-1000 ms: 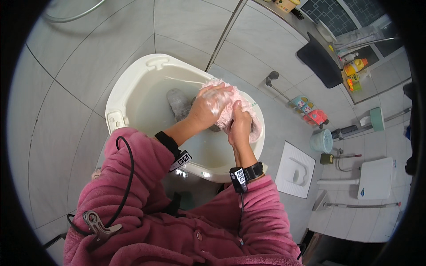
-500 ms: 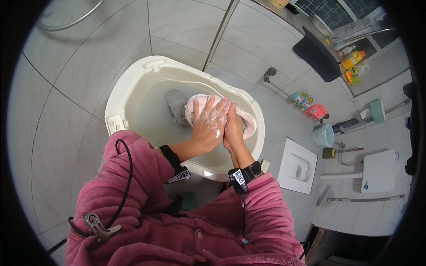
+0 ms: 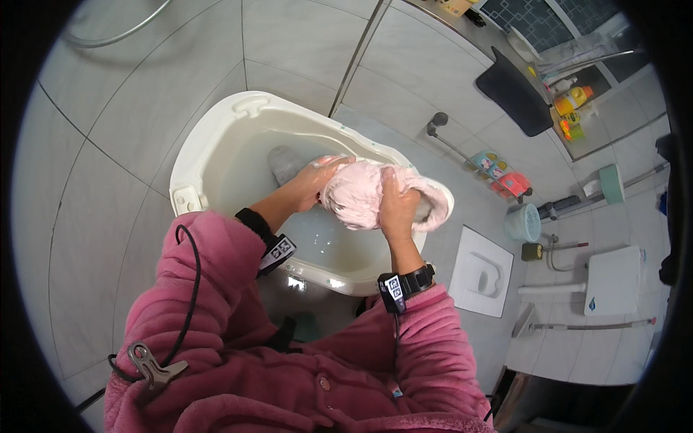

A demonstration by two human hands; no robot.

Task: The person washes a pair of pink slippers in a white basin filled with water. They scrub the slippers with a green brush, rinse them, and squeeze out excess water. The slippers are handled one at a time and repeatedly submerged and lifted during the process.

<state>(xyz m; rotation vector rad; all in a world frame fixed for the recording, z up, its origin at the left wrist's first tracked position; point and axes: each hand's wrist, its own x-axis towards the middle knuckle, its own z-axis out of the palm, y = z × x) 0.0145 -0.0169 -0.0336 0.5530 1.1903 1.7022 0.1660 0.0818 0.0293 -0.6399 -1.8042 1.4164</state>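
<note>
A wet, pale pink fluffy slipper (image 3: 355, 193) is held over a white tub (image 3: 189, 160) of cloudy water, its opening turned to the right. My left hand (image 3: 315, 183) grips its left end, with some of the fingers hidden behind it. Around the part near the opening, my right hand (image 3: 398, 207) is closed, the thumb on top. A grey slipper (image 3: 286, 164) lies partly under the water to the left of the pink one, close to my left hand.
A white squat toilet (image 3: 482, 271) is set in the floor at the right. Beyond it are a light blue bucket (image 3: 522, 222) and a cistern (image 3: 613, 280). Bottles (image 3: 572, 99) stand on a ledge at the upper right. A black cable with a metal clip (image 3: 153, 366) hangs on my left sleeve.
The pink slipper has been lifted and shifted right, over the tub's rim. My left hand has gone from lying spread on top of it to holding its left end.
</note>
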